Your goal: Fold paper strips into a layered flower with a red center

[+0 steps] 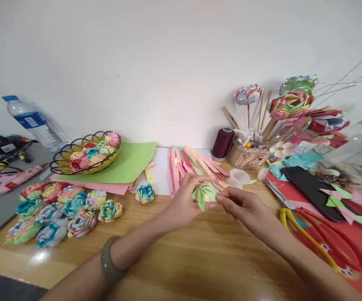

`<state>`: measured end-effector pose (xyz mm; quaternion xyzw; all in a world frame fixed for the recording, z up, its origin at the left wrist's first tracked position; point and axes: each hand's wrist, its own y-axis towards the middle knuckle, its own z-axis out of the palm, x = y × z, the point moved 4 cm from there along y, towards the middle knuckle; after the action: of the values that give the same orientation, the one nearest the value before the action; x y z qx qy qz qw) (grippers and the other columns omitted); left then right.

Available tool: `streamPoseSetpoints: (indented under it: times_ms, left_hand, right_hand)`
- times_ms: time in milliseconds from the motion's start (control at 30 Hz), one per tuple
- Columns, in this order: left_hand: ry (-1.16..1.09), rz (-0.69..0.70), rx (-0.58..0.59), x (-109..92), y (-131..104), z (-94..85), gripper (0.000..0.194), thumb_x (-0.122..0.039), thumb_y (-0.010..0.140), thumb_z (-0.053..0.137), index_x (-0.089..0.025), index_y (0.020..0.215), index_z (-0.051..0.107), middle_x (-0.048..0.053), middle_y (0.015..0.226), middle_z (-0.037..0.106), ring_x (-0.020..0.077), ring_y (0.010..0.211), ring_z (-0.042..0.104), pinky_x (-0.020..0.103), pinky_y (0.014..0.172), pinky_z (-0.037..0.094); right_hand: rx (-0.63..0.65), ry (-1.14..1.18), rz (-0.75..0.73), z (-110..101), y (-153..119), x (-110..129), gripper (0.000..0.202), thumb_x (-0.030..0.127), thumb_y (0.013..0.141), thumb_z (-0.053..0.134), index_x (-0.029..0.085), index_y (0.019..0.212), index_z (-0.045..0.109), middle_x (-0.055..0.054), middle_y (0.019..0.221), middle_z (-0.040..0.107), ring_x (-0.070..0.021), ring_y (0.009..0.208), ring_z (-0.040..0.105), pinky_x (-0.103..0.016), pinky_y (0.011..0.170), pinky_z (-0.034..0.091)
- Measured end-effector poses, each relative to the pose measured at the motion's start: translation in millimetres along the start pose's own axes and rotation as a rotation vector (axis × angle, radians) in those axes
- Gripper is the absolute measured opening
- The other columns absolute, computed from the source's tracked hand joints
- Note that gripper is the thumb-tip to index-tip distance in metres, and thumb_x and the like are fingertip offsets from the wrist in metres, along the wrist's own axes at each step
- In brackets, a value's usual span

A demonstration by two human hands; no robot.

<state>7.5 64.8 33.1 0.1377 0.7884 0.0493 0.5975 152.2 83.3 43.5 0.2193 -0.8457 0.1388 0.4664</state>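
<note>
A green and pale yellow folded paper flower (205,193) is held above the wooden table, in front of a pile of paper strips. My left hand (185,205) grips it from the left, fingers behind it and thumb below. One pointed green petal hangs down from it. At its right edge, my right hand (239,202) has thumb and index finger pinched together, touching the flower's side. Whether a petal tip or thread lies in that pinch is too small to tell. A finished blue paper flower (145,193) lies on the table to the left of my left hand.
Several paper flowers (74,205) lie at left, near a yellow basket (105,161) and a pink glue gun (19,179). Behind my hands are paper strips (187,163) and a maroon thread spool (222,144). Scissors (318,234) and a black phone (312,192) are at right.
</note>
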Motion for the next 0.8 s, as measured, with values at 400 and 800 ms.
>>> streamPoseSetpoints:
  times_ms: [400, 800]
  left_hand:
    - [-0.052, -0.231, -0.01, 4.2, -3.3, 4.2, 0.04, -0.03, 0.061, 0.07, -0.017, 0.095, 0.053, 0.006, 0.1, 0.058, 0.0156, 0.084, 0.057, 0.026, 0.072, 0.047]
    - [-0.548, -0.349, 0.084, 4.9, -0.2, 1.4, 0.026, -0.038, 0.075, 0.054, -0.013, 0.071, 0.061, 0.003, 0.074, 0.06, 0.0126, 0.071, 0.055, 0.024, 0.069, 0.042]
  right_hand:
    - [-0.196, -0.048, -0.362, -5.6, -7.8, 17.8, 0.023, 0.028, 0.082, 0.053, 0.024, 0.104, 0.057, -0.005, 0.104, 0.059, -0.0198, 0.095, 0.052, -0.032, 0.077, 0.043]
    - [-0.013, 0.409, 0.049, -1.5, 0.9, 5.4, 0.023, 0.037, 0.066, 0.066, 0.017, 0.064, 0.055, 0.002, 0.065, 0.052, -0.0126, 0.063, 0.048, -0.025, 0.061, 0.037]
